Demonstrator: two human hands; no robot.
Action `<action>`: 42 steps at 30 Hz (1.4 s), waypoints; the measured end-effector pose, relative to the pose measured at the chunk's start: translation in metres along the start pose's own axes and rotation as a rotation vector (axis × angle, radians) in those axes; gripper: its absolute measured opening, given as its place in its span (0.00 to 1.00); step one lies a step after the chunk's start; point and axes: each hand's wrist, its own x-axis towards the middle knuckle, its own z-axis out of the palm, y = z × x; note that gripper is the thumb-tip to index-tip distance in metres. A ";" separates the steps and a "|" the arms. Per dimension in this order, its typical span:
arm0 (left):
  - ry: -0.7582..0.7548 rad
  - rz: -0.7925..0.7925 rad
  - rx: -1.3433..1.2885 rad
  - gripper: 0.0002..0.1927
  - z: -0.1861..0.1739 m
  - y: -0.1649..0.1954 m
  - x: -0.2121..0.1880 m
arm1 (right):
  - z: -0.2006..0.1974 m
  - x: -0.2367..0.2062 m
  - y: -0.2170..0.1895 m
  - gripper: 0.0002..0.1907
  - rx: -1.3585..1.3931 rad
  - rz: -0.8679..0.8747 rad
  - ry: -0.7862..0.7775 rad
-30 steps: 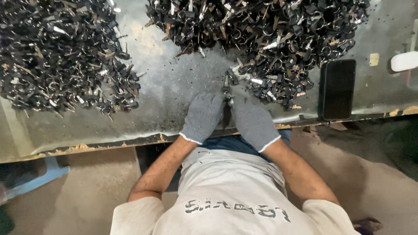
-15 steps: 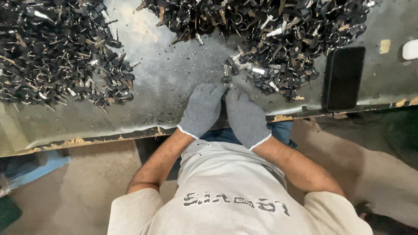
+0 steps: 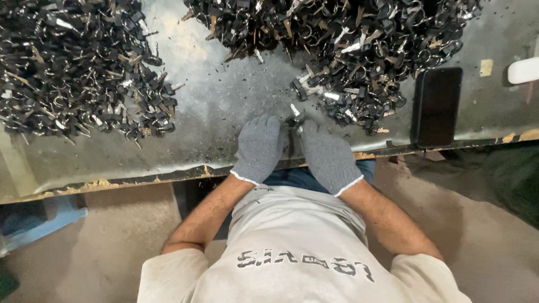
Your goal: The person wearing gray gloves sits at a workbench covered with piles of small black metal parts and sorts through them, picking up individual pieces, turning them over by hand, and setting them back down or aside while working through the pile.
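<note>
Fingers of both my gloved hands are curled together round one small black-and-metal part (image 3: 295, 120), near the front edge of the metal table (image 3: 224, 112), about the middle of its length. My left hand (image 3: 259, 147) closes on it from one side and my right hand (image 3: 328, 157) from the other, fingertips touching the piece and nearly touching each other, so there is hardly any gap between them; the gloves hide how hard I am pinching.

Going by size: the table carries a broad heap of the same dark parts (image 3: 73, 73) at its left end, a second heap (image 3: 337, 50) along the back edge spilling toward my right hand, then a black phone (image 3: 437, 105) lying flat near the front right, and a white object (image 3: 523, 70) at the right edge, cut off by the frame.

The part looks light and stiff, I judge, with a bright metal blade and a dark thicker end. The thicker dark end seems the surer place to grip, since bare metal could slip in knitted gloves.
</note>
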 end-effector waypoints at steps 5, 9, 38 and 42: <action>-0.047 0.005 -0.060 0.09 0.005 -0.006 -0.005 | 0.000 -0.001 -0.003 0.11 -0.082 -0.090 0.164; -0.050 -0.006 -0.008 0.05 0.014 -0.002 -0.016 | 0.006 0.002 -0.016 0.08 0.028 0.031 -0.006; 0.138 0.300 0.120 0.15 -0.032 -0.007 0.089 | -0.008 0.011 0.007 0.19 0.190 -0.107 0.057; 0.001 0.415 0.132 0.13 -0.014 -0.010 0.077 | -0.005 0.005 0.014 0.19 0.202 -0.010 -0.092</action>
